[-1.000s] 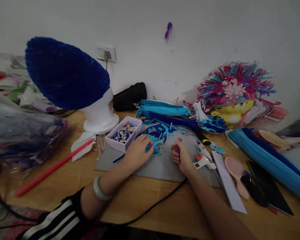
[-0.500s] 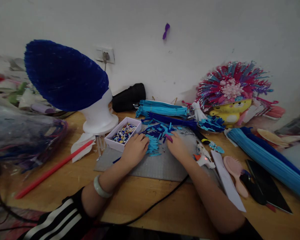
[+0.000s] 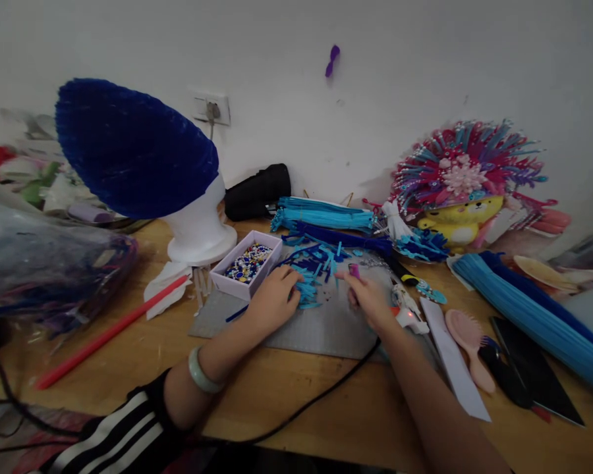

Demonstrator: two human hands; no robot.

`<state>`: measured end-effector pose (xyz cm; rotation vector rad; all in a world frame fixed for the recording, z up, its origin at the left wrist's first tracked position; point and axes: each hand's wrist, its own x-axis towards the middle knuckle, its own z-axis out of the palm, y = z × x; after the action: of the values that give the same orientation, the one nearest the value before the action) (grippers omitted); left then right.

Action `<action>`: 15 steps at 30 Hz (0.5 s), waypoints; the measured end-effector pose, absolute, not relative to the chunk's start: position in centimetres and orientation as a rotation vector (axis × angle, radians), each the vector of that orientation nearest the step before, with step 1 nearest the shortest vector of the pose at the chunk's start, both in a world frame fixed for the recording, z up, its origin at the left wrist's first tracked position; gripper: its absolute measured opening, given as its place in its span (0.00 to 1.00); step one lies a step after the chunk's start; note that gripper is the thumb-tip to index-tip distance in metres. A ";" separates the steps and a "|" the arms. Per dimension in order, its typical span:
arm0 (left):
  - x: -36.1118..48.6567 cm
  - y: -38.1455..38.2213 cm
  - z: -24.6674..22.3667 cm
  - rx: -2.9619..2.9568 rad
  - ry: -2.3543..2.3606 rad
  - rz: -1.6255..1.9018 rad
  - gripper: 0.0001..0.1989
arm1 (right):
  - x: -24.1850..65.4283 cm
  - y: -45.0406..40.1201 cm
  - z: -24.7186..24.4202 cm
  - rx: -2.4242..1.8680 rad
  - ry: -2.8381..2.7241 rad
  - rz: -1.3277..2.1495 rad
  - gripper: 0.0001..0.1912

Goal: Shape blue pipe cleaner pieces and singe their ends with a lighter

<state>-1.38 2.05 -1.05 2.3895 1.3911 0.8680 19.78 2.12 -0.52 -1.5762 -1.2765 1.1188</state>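
Observation:
My left hand (image 3: 275, 297) rests at the left edge of a pile of light blue pieces (image 3: 307, 288), fingers curled down and their tips partly hidden. My right hand (image 3: 366, 296) is over the right part of a grey mat (image 3: 321, 332), with the index finger stretched out toward the pile and the other fingers curled. Something purple (image 3: 354, 270) shows at a finger of it. Dark blue pieces (image 3: 299, 253) lie scattered behind the light blue ones. A white box (image 3: 232, 288) of beads stands just left of my left hand.
A white head form (image 3: 200, 230) wears a blue cap (image 3: 138, 148) at the left. A red stick (image 3: 113, 332) lies in front. A glue gun (image 3: 411, 318), a pink brush (image 3: 469, 342) and blue stem bundles (image 3: 538, 322) lie right; a black cable (image 3: 306, 403) crosses the front.
My right hand has moved right and toward me, away from the pile, and its index finger now points out. My left hand has shifted slightly right. The view has shifted a little.

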 end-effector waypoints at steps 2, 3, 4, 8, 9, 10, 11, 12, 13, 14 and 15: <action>-1.1 1.9 -1.3 2.275 1.242 0.987 0.09 | 19.1 1.1 -0.3 -1.321 -1.086 1.437 0.22; -1.0 1.8 -1.4 2.230 1.181 1.019 0.08 | 18.7 0.7 -0.3 -1.199 -1.023 1.535 0.22; -0.9 1.7 -1.5 2.198 1.133 1.033 0.06 | 18.2 0.3 -0.3 -1.104 -0.980 1.601 0.22; -0.6 1.6 -1.5 2.136 1.067 1.004 0.06 | 16.6 -0.4 -0.5 -0.958 -0.872 1.720 0.18; -0.5 1.6 -1.4 2.121 1.074 0.997 0.07 | 16.3 -0.5 -0.5 -0.951 -0.852 1.726 0.18; -0.5 1.6 -1.3 2.106 1.086 0.991 0.07 | 16.1 -0.5 -0.5 -0.947 -0.836 1.726 0.17; -0.5 1.6 -1.2 2.091 1.100 0.989 0.08 | 15.9 -0.6 -0.4 -0.947 -0.827 1.723 0.16; -0.5 1.6 -1.1 2.077 1.117 0.988 0.08 | 15.7 -0.6 -0.2 -0.950 -0.822 1.717 0.16; -0.5 1.6 -1.1 2.066 1.135 0.989 0.08 | 15.6 -0.7 -0.1 -0.954 -0.816 1.704 0.15; -0.5 1.6 -1.0 2.056 1.152 0.991 0.09 | 15.6 -0.6 0.0 -0.962 -0.806 1.684 0.15; -0.5 1.6 -1.0 2.049 1.171 0.993 0.09 | 15.7 -0.6 0.0 -0.973 -0.789 1.658 0.15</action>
<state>-0.51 1.65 -1.03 2.0489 1.1706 0.9929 15.65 -0.58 0.03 -0.9733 -0.7885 1.6580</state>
